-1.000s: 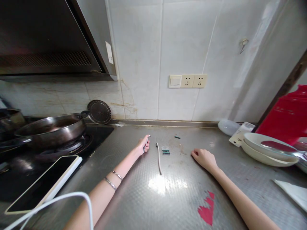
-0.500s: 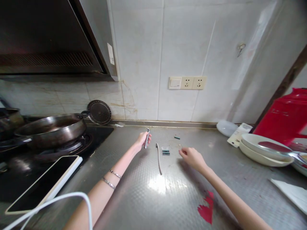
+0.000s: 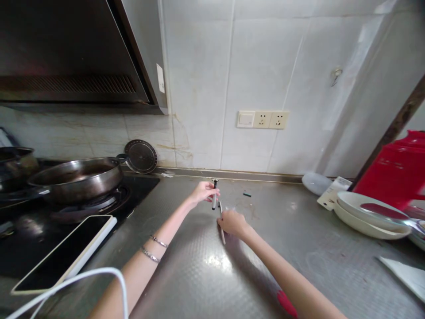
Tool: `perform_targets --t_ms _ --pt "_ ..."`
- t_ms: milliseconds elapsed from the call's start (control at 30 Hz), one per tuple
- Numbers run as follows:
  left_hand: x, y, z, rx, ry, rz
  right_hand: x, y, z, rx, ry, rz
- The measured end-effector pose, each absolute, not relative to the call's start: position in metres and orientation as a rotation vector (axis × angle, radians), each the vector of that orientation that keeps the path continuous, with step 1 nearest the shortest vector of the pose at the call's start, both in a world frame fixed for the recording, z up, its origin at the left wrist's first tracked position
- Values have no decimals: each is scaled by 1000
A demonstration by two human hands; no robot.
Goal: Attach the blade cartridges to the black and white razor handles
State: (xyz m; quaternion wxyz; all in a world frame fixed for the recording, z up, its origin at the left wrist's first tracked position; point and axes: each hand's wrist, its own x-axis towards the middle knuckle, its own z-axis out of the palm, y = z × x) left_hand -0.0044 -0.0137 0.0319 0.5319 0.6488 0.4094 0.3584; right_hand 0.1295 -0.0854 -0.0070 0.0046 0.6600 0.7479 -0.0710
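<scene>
Upright in my left hand [image 3: 204, 192] is a slim razor handle [image 3: 214, 201], grey with a dark T-shaped top, pinched between thumb and fingers. My right hand [image 3: 234, 223] is closed around the middle of a thin, pale toothbrush [image 3: 222, 237], whose dark head points toward the wall. Whether the toothbrush is lifted off the counter I cannot tell. Just behind my right hand, a small clear case [image 3: 230, 208] is mostly hidden. A small dark-green strip, seemingly a razor cartridge [image 3: 247, 194], lies on the counter to the right.
To the left, a steel pan [image 3: 78, 179] stands on the black stove [image 3: 23, 239], with a phone [image 3: 63, 252] and a white cable [image 3: 96, 269] nearer me. At right are stacked dishes [image 3: 361, 217] and a red jug [image 3: 385, 173]. Red scrap [image 3: 286, 303] lies under my right forearm.
My right hand has moved left, from beside the case onto the toothbrush, and now covers most of the case. My left hand has shifted slightly right, and the razor has turned more upright.
</scene>
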Motion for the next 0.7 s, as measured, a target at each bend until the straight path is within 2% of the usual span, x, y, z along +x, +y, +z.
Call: perform_targets --t_ms 167,300,467,700 --pt "-5 -12 35 1666 912 909 146 -74 -1 2089 2437 -359" --pt "-5 -15 42 1819 847 950 188 -60 28 2060 2716 -507" --pt "-3 -23 50 1979 859 998 241 -63 77 1933 3258 -435" --pt "5 -32 49 2177 876 1047 234 -97 112 1874 3338 -322"
